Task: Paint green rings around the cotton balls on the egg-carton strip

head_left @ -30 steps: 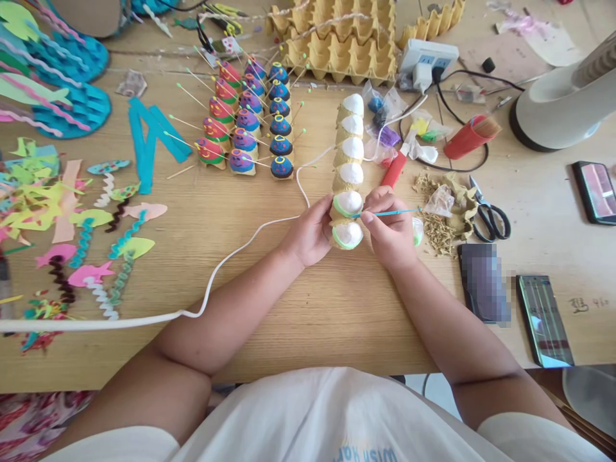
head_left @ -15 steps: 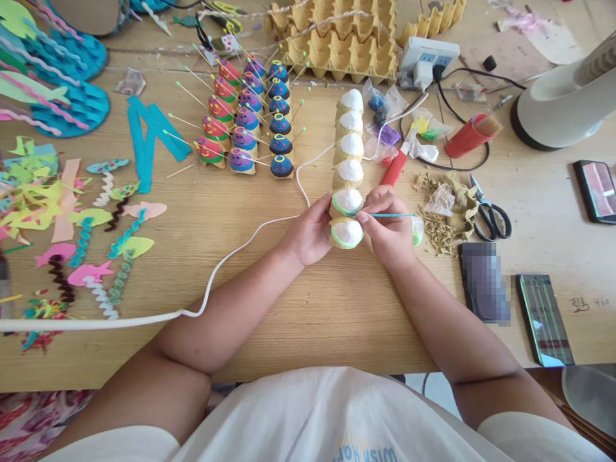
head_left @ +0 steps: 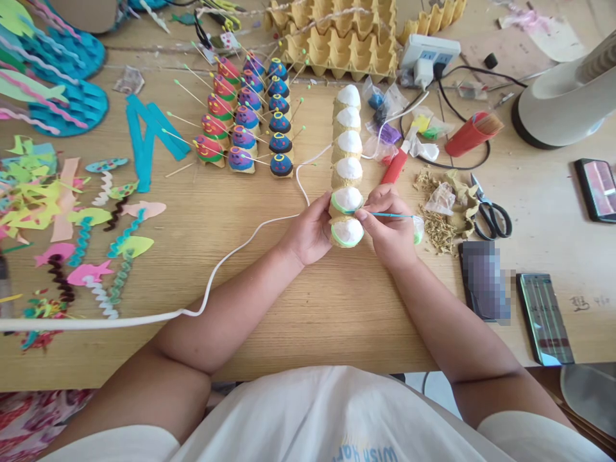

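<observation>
My left hand (head_left: 310, 232) grips the near end of an egg-carton strip (head_left: 348, 147), a row of several cups topped with white mounds. The two nearest cups carry a light green band around the white. A thin blue stick (head_left: 393, 215) is pinched between the thumb and fingers of my right hand (head_left: 391, 236), which rests against the strip's right side at the second-nearest cup. The stick's tip is hidden by my fingers. Just right of that hand lies a small bag of green material (head_left: 418, 230), partly covered.
Painted carton strips with pins (head_left: 243, 119) stand left of centre. Paper cut-outs (head_left: 91, 273) cover the far left. Scissors (head_left: 493, 215), phones (head_left: 543, 317), a red cup of sticks (head_left: 474, 135) and a power strip (head_left: 436, 51) lie right. A white cable (head_left: 226, 256) crosses my left forearm.
The carton strip's far end has shifted very slightly left and toward the back. Both hands keep nearly the same place and hold.
</observation>
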A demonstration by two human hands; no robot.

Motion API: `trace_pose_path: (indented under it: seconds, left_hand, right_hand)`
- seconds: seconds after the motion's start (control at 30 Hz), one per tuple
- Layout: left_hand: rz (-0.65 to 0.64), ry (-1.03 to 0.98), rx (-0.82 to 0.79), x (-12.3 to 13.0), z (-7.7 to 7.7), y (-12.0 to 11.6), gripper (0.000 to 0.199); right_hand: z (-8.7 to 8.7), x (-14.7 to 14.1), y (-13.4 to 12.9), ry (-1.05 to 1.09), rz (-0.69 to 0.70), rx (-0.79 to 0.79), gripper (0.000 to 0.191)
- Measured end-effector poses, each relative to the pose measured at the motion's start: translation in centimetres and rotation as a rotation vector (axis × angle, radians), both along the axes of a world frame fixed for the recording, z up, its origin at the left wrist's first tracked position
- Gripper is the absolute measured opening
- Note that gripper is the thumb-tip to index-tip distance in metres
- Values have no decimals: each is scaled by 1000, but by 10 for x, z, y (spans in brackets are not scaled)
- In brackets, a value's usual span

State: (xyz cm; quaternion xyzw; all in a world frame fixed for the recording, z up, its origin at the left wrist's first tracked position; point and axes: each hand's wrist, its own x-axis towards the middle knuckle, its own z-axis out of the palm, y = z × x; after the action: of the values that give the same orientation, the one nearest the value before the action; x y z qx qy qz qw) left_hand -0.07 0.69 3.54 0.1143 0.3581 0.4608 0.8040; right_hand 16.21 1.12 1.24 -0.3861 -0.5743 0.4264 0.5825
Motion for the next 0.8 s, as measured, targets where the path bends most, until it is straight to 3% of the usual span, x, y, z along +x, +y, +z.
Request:
trace_pose_path:
  seconds: [0.2, 0.6, 0.8]
  left_hand:
    - [-1, 12, 23, -2, -4, 0, 32]
    - [-30, 2, 35, -4, -11, 1, 27]
    - [-33, 59, 69, -5, -10, 0, 29]
  right_hand:
    - [-3, 1, 3, 56, 73, -7, 37]
    - [-1, -2, 0, 45, 15, 1, 35]
    - [-4, -1, 3, 109, 100, -27, 40]
